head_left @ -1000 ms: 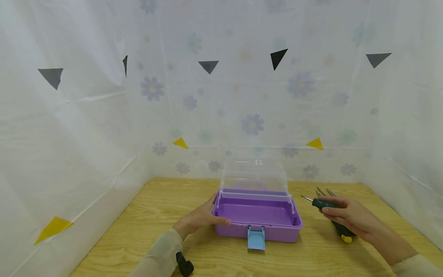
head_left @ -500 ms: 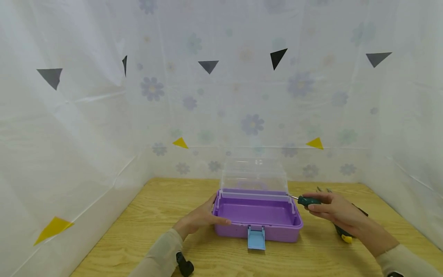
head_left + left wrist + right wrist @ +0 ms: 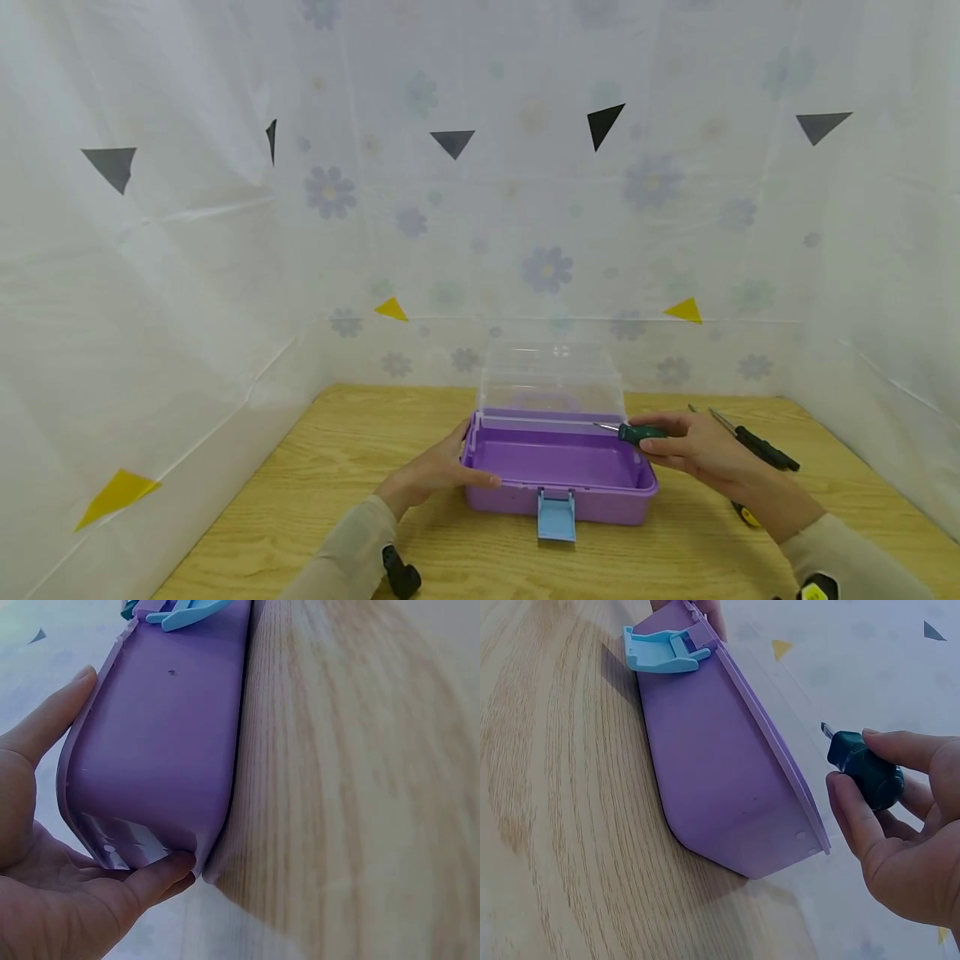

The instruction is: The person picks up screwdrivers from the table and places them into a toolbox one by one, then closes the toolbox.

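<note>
A purple plastic toolbox [image 3: 557, 502] stands on the table, its clear lid [image 3: 551, 375] swung up at the back. My left hand [image 3: 438, 473] holds the box's left end. In the left wrist view its thumb lies along the front rim and its fingers [image 3: 161, 876] press against the end wall. My right hand [image 3: 708, 454] pinches a screwdriver [image 3: 641, 433] by its dark green handle. The screwdriver's short metal shaft points left over the right part of the box. In the right wrist view, the handle [image 3: 866, 769] sits between thumb and fingertips, above the rim.
A light blue latch [image 3: 557, 517] hangs open at the box's front. Right of the box lie a black-handled tool [image 3: 765, 447] with a metal shaft and a black-and-yellow tool [image 3: 746, 515], partly hidden by the right arm. Sheeting walls the wooden table [image 3: 360, 433].
My right hand has carried the screwdriver leftward, from beside the toolbox to over its right part. The black-handled tool has come into fuller view behind it. My left hand has stayed on the box.
</note>
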Demonstrator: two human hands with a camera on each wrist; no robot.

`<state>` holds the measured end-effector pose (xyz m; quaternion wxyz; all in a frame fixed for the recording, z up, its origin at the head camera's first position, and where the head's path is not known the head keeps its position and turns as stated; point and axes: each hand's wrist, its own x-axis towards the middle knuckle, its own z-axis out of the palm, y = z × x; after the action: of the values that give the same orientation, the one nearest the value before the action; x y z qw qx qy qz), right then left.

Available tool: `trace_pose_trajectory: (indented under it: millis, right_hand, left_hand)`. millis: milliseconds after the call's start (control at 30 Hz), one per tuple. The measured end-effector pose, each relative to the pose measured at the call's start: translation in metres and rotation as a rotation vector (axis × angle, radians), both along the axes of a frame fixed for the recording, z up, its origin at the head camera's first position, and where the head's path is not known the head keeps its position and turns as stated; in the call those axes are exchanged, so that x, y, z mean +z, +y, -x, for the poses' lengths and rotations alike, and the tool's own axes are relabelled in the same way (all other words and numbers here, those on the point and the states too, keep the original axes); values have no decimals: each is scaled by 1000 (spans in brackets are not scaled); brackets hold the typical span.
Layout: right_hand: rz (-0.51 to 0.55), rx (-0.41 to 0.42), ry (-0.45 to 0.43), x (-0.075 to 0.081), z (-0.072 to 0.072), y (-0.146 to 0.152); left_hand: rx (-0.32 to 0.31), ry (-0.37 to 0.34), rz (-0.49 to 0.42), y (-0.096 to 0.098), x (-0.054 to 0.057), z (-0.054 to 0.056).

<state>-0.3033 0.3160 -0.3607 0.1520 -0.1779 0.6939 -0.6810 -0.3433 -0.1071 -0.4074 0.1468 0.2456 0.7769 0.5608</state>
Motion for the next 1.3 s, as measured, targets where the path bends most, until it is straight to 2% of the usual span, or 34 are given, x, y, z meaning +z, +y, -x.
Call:
trace_pose_trajectory:
  millis: [467,733,1033,1300]
  right_hand:
    - [-12,5,-9,-6,8,-19]
    - [18,-20,-54,-8,10,-28]
    - [-49,-21,-32,-9,16,-43]
    - [-69,-35,-47,-9,19,-53]
  left_hand:
    - [4,-14,-5,0,1,0]
    - [9,-8,5,1,0,-1]
    - [-5,-22,-16,-1,0,0]
    - [-5,-18,-3,-2,2,-3]
